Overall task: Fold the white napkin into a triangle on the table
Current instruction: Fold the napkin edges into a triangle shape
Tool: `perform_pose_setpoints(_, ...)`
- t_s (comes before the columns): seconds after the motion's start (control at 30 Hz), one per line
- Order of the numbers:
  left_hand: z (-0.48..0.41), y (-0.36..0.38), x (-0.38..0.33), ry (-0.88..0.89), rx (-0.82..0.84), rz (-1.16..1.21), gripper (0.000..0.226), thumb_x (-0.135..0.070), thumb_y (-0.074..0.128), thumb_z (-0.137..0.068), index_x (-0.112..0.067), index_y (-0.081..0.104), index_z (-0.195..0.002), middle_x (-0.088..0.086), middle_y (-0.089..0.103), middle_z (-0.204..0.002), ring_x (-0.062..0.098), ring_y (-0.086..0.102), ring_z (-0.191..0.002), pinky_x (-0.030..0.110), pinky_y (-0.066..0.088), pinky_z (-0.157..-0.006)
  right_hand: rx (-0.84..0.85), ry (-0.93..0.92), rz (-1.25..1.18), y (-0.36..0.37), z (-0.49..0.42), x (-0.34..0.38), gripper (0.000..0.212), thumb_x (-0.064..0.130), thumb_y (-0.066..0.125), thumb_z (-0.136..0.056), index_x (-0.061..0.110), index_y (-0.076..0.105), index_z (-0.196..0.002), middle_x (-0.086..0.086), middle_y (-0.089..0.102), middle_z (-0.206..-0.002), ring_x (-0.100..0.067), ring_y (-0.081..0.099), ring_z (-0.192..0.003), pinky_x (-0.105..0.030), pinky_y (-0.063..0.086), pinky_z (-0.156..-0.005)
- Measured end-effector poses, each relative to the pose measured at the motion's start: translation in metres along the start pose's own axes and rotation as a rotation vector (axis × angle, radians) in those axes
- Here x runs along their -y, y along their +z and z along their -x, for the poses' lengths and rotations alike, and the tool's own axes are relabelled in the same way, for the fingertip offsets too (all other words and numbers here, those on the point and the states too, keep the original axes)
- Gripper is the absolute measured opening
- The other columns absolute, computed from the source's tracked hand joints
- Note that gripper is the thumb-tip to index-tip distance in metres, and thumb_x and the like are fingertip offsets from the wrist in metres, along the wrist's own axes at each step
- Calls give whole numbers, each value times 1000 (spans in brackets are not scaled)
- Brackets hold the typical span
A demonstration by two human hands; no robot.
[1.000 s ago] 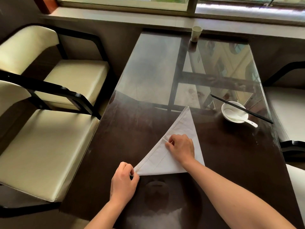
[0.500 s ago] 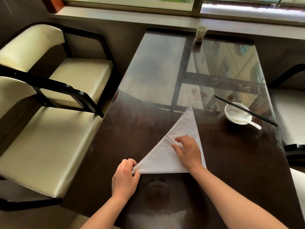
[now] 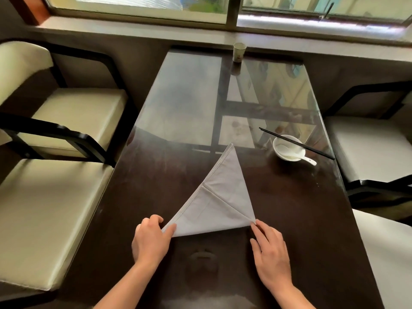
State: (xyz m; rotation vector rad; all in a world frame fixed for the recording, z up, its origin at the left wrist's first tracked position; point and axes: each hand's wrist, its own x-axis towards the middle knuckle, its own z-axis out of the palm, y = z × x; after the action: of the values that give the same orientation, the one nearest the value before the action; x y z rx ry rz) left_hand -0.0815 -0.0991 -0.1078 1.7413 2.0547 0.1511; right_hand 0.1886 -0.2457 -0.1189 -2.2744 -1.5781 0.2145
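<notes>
The white napkin [image 3: 219, 204] lies flat on the dark glass-topped table [image 3: 156, 175] as a triangle, its tip pointing away from me. A crease line runs across it from the left edge to the near right corner. My left hand [image 3: 151, 239] pinches the near left corner between thumb and fingers. My right hand [image 3: 270, 250] rests on the table with its fingertips touching the near right corner, fingers spread and holding nothing.
A white bowl [image 3: 287, 148] with a spoon in it and black chopsticks [image 3: 296, 142] across it sits to the right of the napkin's tip. A paper cup [image 3: 239, 52] stands at the far table edge. Cream chairs [image 3: 55, 208] flank both sides.
My right hand has slid off the middle of the napkin down to its near right corner. My left hand keeps its grip on the left corner.
</notes>
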Motion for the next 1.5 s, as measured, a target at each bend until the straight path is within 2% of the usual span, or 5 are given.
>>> perform_pose_setpoints(0.37, 1, -5, -7, -23, 59, 14, 25, -38, 74, -86, -28, 56, -72, -6, 54, -81, 18, 55, -83, 39, 55, -73, 44, -31, 180, 6, -9, 1, 57, 29, 81, -81, 15, 63, -134, 2, 60, -141, -23, 57, -116, -42, 54, -84)
perform_pose_setpoints(0.8, 5, -12, -2, -25, 94, 89, 19, -28, 67, -87, -29, 53, -75, -9, 60, -74, 10, 56, -68, 31, 41, -56, 85, -41, 240, 1, -12, 7, 50, 31, 81, -82, 16, 67, -128, -2, 59, -142, -29, 60, -114, -45, 55, -81)
perform_pose_setpoints(1.03, 0, -19, 11, -173, 215, 527, 13, -11, 77, -83, -21, 68, -86, 5, 72, -79, 21, 72, -69, 41, 63, -64, 97, -46, 275, -3, -11, 6, 49, 30, 79, -83, 16, 67, -129, -6, 59, -140, -30, 59, -115, -44, 55, -82)
perform_pose_setpoints(1.17, 3, -27, 11, -262, 247, 769, 18, 0, 76, -84, -15, 69, -93, 13, 72, -90, 23, 74, -72, 29, 61, -56, 98, -31, 262, -2, -12, 7, 54, 32, 82, -79, 15, 67, -128, -8, 59, -139, -33, 58, -117, -46, 55, -83)
perform_pose_setpoints(1.5, 9, -46, 7, -405, 484, 1157, 19, 9, 65, -86, -4, 79, -87, 20, 77, -91, 26, 73, -69, 33, 60, -58, 20, -120, 180, 10, -21, 18, 57, 33, 91, -67, 17, 69, -116, -7, 65, -119, -30, 60, -106, -45, 54, -81)
